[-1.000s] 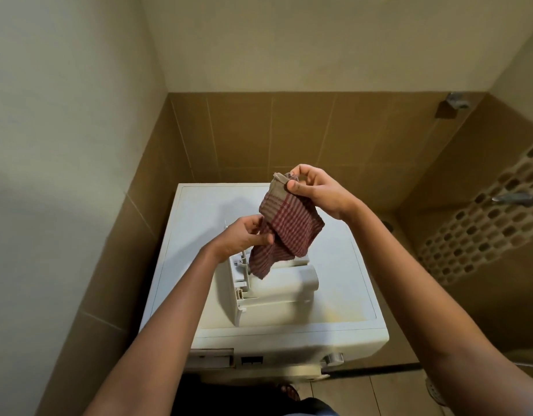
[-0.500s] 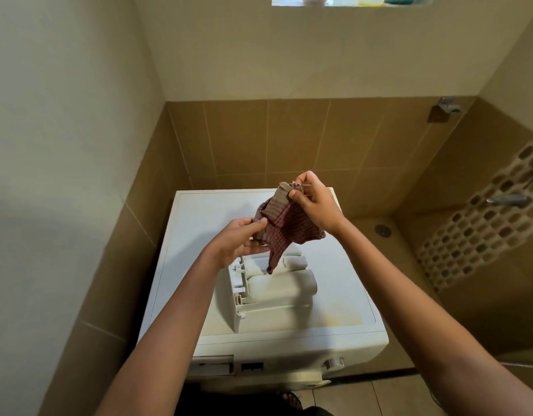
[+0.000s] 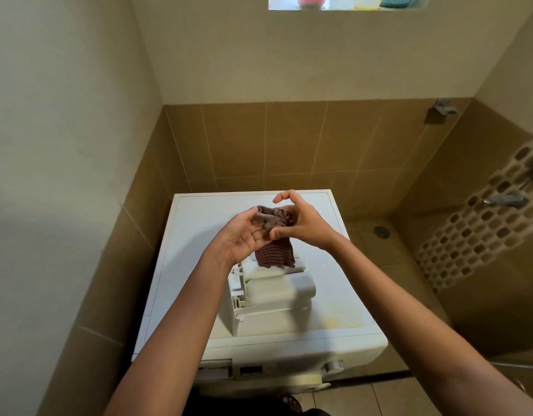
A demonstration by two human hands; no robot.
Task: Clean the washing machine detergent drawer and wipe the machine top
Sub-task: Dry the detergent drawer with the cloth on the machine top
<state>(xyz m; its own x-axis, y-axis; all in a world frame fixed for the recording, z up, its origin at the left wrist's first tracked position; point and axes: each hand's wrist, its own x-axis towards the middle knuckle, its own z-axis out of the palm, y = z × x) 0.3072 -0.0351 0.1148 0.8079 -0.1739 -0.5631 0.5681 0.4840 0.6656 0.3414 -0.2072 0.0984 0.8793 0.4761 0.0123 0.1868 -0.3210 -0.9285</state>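
Left hand [image 3: 242, 235] cupped the bunched cloth [image 3: 274, 255]; right hand [image 3: 304, 225] pinched it with the thumb. Directly beneath both, I saw the drawer [image 3: 274, 298] lying on the machine top [image 3: 196, 235], long side running left to right, about equally near either.

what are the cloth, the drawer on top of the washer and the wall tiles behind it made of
The cloth: woven fabric, probably cotton; red check pattern, bunches and hangs limp.
The drawer: moulded white plastic, semi-matte; rounded compartments, thin ribs.
The wall tiles: likely glazed ceramic, tan; straight grout lines, faint sheen.
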